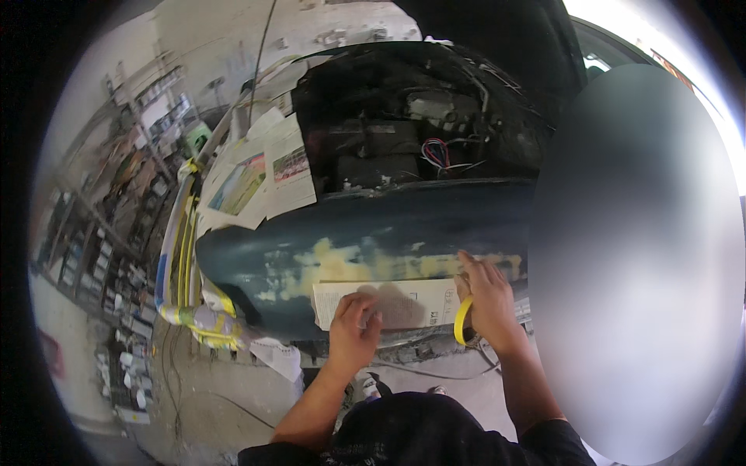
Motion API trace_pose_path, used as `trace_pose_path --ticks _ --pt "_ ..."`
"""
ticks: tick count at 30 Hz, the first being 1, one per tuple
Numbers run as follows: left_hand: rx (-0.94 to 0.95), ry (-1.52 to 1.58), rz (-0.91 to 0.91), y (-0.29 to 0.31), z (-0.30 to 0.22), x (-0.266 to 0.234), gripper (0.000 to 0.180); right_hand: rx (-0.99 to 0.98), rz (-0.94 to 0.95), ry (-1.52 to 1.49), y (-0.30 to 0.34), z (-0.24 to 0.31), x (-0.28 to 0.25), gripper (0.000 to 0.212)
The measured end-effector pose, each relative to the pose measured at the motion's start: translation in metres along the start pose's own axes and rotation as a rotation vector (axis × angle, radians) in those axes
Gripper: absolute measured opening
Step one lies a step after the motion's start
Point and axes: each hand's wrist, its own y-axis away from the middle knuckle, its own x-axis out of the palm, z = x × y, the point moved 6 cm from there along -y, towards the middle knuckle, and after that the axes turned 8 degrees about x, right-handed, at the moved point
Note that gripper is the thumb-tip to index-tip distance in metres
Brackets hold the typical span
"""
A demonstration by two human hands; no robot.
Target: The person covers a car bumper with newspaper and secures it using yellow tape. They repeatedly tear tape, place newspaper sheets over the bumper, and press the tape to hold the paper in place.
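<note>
- Left: open shelving [84, 247], packed with small containers, slants in fisheye view
- Floor [233, 377]: grey, bare-looking, scuffed; thin dark cable [242, 409] trails across it
- Upper right: white glare [719, 85], blown out
- Far left edge: blurry, dim

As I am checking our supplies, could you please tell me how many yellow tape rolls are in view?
1: the yellow, ring-shaped tape roll is at the thumb side of the bare right hand. More may be hidden among the blurred, cluttered shelves at left.

The fender top [404, 220] lies clear, but newspaper [260, 180] blocks its left
</note>
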Motion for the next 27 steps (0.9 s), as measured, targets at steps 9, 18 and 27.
trace_pose_path --ticks 9,18,27 --pt "-0.325 0.498 -0.105 0.015 0.012 0.009 0.029 0.266 0.326 -0.746 0.014 0.003 0.020 0.062" --pt "-0.334 0.730 -0.020 0.015 -0.003 0.009 0.028 0.245 0.383 -1.425 0.030 0.009 0.055 0.061" --pt "-0.245 0.722 0.024 0.015 -0.002 0.005 0.033 0.008 0.489 -1.221 0.030 0.037 0.057 0.066"
